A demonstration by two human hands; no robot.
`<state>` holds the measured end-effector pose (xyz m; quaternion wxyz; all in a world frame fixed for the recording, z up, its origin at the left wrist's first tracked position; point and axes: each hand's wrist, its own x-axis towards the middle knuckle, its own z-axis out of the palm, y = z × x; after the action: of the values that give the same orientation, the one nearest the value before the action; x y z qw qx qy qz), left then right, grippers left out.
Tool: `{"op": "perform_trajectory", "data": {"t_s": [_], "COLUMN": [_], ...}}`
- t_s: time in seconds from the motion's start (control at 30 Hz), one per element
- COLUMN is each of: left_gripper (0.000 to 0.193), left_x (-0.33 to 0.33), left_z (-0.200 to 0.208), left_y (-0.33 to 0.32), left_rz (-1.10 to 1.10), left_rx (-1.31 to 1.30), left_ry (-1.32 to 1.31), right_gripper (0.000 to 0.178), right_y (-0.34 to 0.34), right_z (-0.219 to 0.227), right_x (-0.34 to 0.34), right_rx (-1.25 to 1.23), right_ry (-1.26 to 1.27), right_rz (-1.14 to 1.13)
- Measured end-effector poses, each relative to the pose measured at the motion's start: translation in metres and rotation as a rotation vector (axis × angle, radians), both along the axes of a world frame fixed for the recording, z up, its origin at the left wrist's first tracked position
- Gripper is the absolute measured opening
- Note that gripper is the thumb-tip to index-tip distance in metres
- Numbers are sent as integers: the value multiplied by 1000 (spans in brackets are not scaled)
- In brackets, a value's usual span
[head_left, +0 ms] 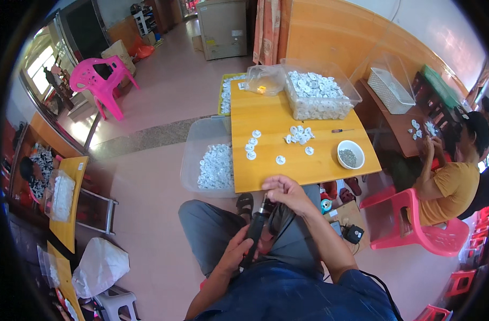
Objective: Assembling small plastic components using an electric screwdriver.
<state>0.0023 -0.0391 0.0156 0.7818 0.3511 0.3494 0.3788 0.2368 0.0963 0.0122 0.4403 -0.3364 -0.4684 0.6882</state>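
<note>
Over my lap I hold a black electric screwdriver (257,229), tilted with its metal nose toward the table. My left hand (235,250) is wrapped round the lower part of its body. At the nose end my right hand (288,193) has its fingers closed; the bit there is mostly hidden by them. On the yellow table (308,179) ahead lie white round plastic parts (280,160), some in a short row at left and a small heap (299,135) in the middle. A white bowl (351,155) of small metal screws stands at right, with a small screwdriver (343,130) behind it.
A clear bin (322,107) full of white parts stands at the table's back, beside a plastic bag (266,80). Another clear bin (193,160) sits left of the table. A person in a yellow shirt (447,187) works at right by a pink chair (405,214).
</note>
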Motion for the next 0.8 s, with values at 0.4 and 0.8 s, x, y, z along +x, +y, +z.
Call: {"op": "perform_trajectory", "data": {"t_s": [0.4,0.8], "left_gripper": [58,56], "left_x": [-3,-4], "left_z": [-4,0], "left_y": [1,1], "left_rz": [44,66], "left_rx": [17,24], "left_ry": [18,7], "right_gripper": [34,15], "right_y": [67,57], "right_z": [-10,-27], "right_x": [5,-1], "right_rx": [783,47], "right_ry": [-1194,-39], "right_rz": [-654,-398]}}
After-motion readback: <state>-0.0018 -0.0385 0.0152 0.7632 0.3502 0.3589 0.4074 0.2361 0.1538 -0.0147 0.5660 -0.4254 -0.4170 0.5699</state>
